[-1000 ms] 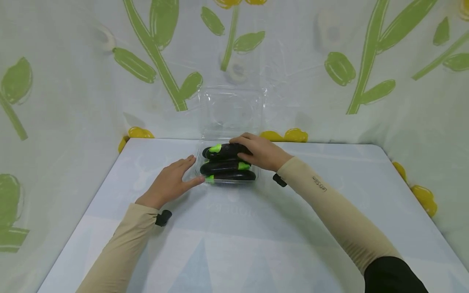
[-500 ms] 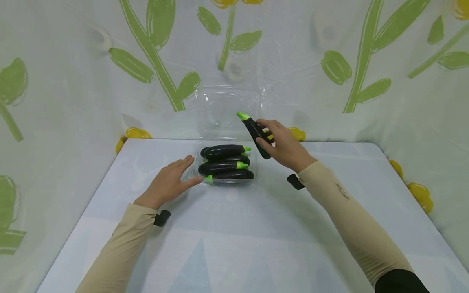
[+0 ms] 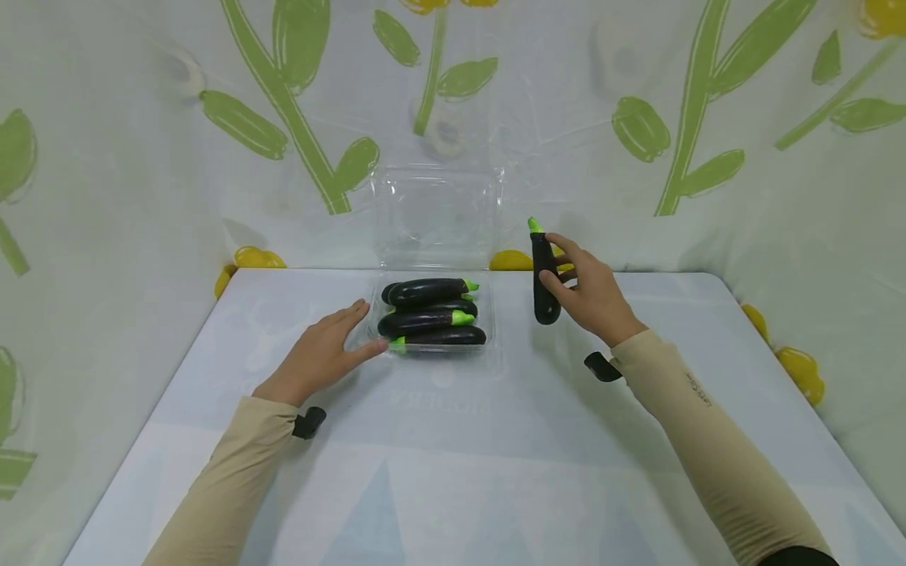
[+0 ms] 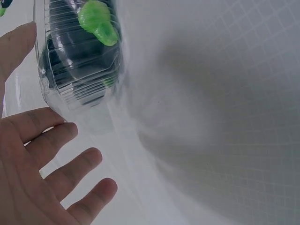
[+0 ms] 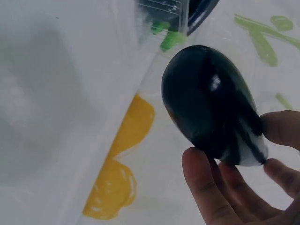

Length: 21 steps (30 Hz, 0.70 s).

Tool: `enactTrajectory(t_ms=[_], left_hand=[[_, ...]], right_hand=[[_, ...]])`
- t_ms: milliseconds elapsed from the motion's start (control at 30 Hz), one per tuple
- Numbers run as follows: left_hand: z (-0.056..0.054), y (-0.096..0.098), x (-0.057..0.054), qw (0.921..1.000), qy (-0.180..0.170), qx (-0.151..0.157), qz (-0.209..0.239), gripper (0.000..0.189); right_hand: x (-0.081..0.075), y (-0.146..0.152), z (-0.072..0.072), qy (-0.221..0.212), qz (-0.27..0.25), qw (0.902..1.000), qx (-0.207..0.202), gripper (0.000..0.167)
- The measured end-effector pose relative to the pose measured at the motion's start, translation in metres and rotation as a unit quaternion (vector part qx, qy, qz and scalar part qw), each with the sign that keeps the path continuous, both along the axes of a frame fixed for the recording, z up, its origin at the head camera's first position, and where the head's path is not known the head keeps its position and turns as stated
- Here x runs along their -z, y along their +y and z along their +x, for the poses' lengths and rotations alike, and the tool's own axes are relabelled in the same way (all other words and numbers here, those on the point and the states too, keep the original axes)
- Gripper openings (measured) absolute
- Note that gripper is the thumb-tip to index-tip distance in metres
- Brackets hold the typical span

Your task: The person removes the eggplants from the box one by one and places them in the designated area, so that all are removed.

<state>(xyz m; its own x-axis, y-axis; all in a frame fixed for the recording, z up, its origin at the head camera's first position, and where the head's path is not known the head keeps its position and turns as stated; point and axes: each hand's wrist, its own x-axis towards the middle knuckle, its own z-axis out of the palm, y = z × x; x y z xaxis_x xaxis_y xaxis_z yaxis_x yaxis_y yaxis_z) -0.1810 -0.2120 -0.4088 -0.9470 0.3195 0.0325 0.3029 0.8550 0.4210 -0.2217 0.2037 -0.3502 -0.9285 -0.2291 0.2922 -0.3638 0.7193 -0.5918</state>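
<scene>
My right hand [image 3: 591, 291] pinches a dark eggplant [image 3: 543, 283] between thumb and fingers, to the right of the container. Its green stem end points up and its round end hangs down; that round end fills the middle of the right wrist view, where the eggplant [image 5: 208, 101] looks glossy. A clear plastic clamshell container [image 3: 495, 326] stands near the table's far edge with its lid [image 3: 439, 212] raised. Inside it lie several eggplants [image 3: 428, 292] with bright green stem ends. My left hand [image 3: 314, 354] has its fingers spread, thumb and fingertips right at the container's left side [image 4: 84, 89].
The white table [image 3: 453, 472] carries faint blue triangles. A pale curtain [image 3: 552, 118] printed with green leaves hangs behind and beside it. Yellow printed shapes [image 3: 800, 373] show along the table's edges.
My right hand has lifted one eggplant out of the container and carried it to the right, turning it from lying to upright. The left hand has stayed by the container.
</scene>
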Motion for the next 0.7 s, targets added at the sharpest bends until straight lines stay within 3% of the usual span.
enactTrajectory(t_ms=[233, 500, 700], left_hand=[[0.000, 0.002, -0.002, 1.0000, 0.001, -0.001, 0.005, 0.090], [0.001, 0.002, -0.003, 1.0000, -0.005, -0.004, 0.006, 0.089], [0.001, 0.002, -0.004, 0.9999, -0.013, -0.006, 0.008, 0.090]], right_hand=[[0.021, 0.014, 0.002, -0.079, 0.018, 0.9963, 0.028, 0.061], [0.041, 0.019, 0.004, -0.197, 0.060, 0.9779, 0.036, 0.062], [0.049, 0.022, 0.005, -0.231, 0.065, 0.9700, 0.039, 0.061]])
